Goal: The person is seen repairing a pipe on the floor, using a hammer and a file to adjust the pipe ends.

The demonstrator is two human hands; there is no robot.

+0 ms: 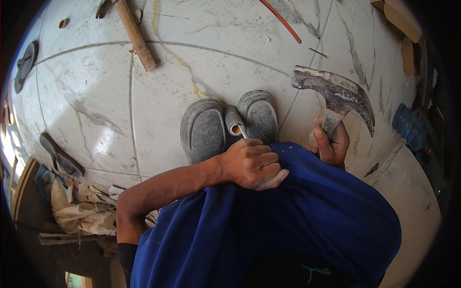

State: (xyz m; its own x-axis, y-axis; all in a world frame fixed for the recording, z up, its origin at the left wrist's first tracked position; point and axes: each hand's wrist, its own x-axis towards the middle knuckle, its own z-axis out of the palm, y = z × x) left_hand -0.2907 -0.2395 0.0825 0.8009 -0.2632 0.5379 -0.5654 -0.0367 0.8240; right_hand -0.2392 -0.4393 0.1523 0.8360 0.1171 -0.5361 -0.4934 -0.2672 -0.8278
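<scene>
My right hand [332,146] is closed round the short handle of a worn claw hammer [331,86]. The hammer is held up over my right knee, its head crosswise and its claw pointing right. My left hand [257,164] makes a fist round a thin metal rod [244,131]. Only the rod's far end shows, at the broken rim of a short grey tube [233,116]; the rest is hidden in the fist. Between my two dusty grey shoes [204,127] the tube is wedged, orange-brown inside. I cannot tell how far the rod reaches into it.
Another hammer [134,36] with a wooden handle lies on the tiled floor [91,96] ahead. An orange-red rod [283,21] lies far right. Loose sandals [62,156] are at the left, near a heap of scraps [81,206]. A blue plastic bottle [410,126] lies right.
</scene>
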